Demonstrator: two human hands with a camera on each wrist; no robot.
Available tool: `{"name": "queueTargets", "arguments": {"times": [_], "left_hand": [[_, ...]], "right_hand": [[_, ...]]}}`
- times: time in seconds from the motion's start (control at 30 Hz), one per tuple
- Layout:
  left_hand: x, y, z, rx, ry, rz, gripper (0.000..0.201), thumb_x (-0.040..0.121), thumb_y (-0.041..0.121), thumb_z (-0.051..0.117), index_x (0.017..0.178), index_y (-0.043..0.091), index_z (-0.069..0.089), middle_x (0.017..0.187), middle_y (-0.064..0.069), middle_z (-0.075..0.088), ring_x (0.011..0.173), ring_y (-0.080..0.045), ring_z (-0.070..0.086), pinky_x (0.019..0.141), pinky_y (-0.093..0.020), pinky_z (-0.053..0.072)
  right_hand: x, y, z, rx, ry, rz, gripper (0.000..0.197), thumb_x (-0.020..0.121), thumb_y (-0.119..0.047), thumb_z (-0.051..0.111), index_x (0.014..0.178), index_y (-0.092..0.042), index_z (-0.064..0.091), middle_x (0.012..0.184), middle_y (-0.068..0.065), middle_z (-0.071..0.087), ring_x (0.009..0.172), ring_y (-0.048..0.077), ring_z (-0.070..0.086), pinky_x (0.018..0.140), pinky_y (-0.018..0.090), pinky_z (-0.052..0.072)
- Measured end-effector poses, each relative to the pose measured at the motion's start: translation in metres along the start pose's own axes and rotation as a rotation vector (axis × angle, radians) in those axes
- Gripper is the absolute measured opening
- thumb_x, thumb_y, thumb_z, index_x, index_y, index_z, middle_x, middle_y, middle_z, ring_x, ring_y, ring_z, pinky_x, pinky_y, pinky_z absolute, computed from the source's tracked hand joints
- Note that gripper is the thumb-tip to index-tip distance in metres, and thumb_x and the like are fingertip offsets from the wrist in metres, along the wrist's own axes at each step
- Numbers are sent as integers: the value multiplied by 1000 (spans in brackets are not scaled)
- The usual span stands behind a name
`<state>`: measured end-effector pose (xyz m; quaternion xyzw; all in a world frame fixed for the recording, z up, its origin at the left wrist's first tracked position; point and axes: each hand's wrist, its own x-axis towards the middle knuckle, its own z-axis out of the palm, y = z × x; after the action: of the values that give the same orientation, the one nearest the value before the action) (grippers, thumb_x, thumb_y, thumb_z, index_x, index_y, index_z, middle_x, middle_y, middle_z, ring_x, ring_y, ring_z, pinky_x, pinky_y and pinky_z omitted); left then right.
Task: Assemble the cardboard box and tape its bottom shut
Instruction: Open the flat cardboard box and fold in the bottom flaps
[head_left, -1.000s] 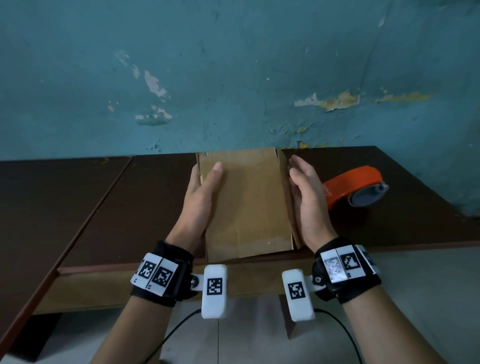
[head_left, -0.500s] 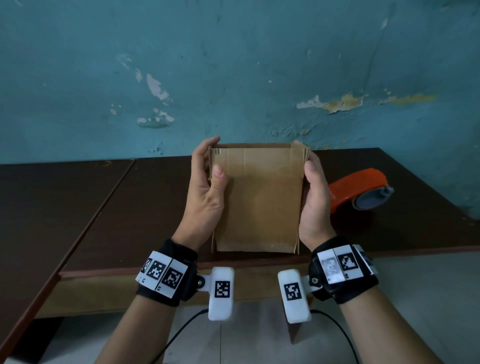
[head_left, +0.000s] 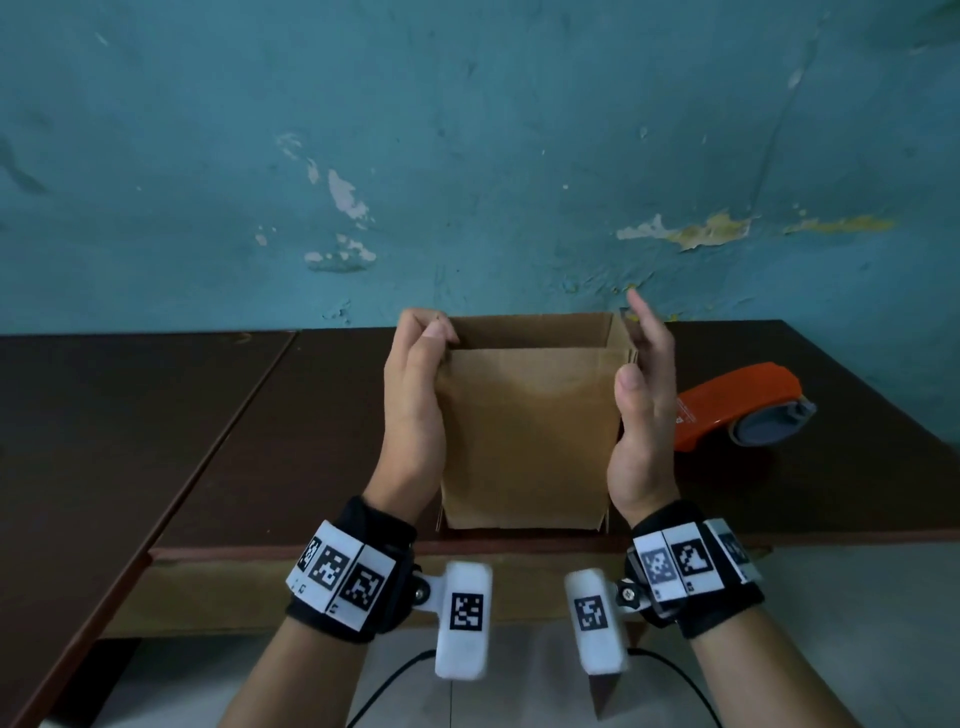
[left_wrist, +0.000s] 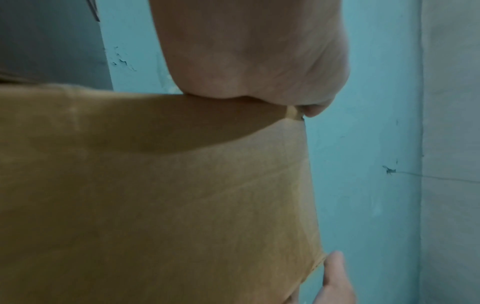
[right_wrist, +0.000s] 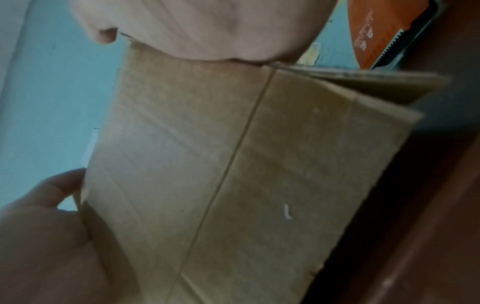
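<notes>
Here, a person stood at a dark brown wooden table (head_left: 260, 441) set against a peeling teal wall (head_left: 467, 156), seen from a head camera looking down at both hands. A plain brown cardboard box (head_left: 527, 436) was held upright at the centre of the view, opened into a square tube with its open end toward the wall, at twelve o'clock. Its lower edge sat just at the near edge of the table; whether it touched the wood could not be told.

The left hand (head_left: 413, 410) lay along the box's side at nine o'clock, its fingers curled over the upper corner and its thumb pinching the front panel's rim. The right hand (head_left: 644, 410) was flat against the side at three o'clock, fingers straight and slightly spread, thumb resting on the front panel, palm pressing the cardboard rather than clutching it.

An orange tape dispenser (head_left: 737, 410) lay on the table at three o'clock from the box, just beyond the right hand.

The left wrist camera showed a cardboard panel (left_wrist: 155, 195) under the palm (left_wrist: 254, 51). The right wrist camera showed a creased panel (right_wrist: 233, 154), blurred, with the dispenser's toothed edge (right_wrist: 384, 41) at one o'clock.

Both wrists wore black bands with printed square markers (head_left: 343, 574).
</notes>
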<state>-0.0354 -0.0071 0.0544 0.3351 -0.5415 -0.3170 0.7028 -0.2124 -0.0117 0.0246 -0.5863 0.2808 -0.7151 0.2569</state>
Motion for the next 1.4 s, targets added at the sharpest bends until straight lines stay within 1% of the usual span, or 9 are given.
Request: {"name": "queueTargets", "arguments": {"times": [0.1,0.2,0.27,0.33,0.4,1.0,1.17,1.23,1.4], "left_hand": [[1,0,-2,20,-27,2,23,97,33,43,89,11,46,77,15,42,73,-6,38,66,-22,34],[1,-4,0,94,-61,-20,12,95,20,39,87,15,47,78,20,46,75,-3,42,70,-17,36],[-1,-7,0,112,-103,5,12,93,19,38,90,17,49,85,15,48,83,-8,44,77,-25,36],[-3,-9,-2,115,-148,33,20,92,26,39,98,12,52,93,8,50,90,-12,46,81,-29,36],[-4,-11,-4,106,-172,33,34,90,35,40,107,9,53,103,3,52,99,-14,48,88,-31,37],[-2,-18,0,60,-231,64,39,87,39,42,110,8,50,106,-1,50,99,-12,47,87,-25,38],[-12,-41,-3,66,-230,-82,39,91,43,40,113,12,47,104,14,50,100,-8,47,90,-26,40],[-11,-44,-6,58,-224,-92,36,90,41,41,112,12,46,107,7,48,102,-12,45,93,-33,37],[-19,-39,-4,29,-185,-57,41,88,39,40,114,8,49,110,-1,49,104,-11,48,91,-25,40]], "right_hand": [[2,2,0,-64,-5,-34,62,96,-36,38,147,-1,44,144,4,56,135,16,52,117,42,38],[1,6,0,-94,-2,-60,57,96,-35,37,139,0,50,129,-13,59,117,-1,55,104,22,41],[1,7,-1,-83,15,-47,53,95,-36,39,138,-7,50,122,-16,60,110,10,59,100,34,47],[-1,6,-2,-67,11,-50,48,95,-39,41,137,-18,51,127,4,60,114,36,58,100,61,45],[-2,7,-4,-49,-11,-44,45,94,-40,43,136,-25,50,128,19,56,116,46,55,97,69,41],[-20,17,-6,-171,-10,47,56,97,-37,35,146,-9,38,134,4,53,121,21,55,107,58,40],[-18,25,-19,-218,-102,131,52,99,-45,39,147,-26,38,132,9,59,120,29,60,103,62,44],[-17,24,-19,-211,-94,112,52,99,-44,40,146,-23,39,128,9,61,116,30,62,101,62,45],[-18,23,-15,-175,-105,71,53,97,-41,42,145,-20,39,120,6,62,110,31,62,99,61,46]]}}
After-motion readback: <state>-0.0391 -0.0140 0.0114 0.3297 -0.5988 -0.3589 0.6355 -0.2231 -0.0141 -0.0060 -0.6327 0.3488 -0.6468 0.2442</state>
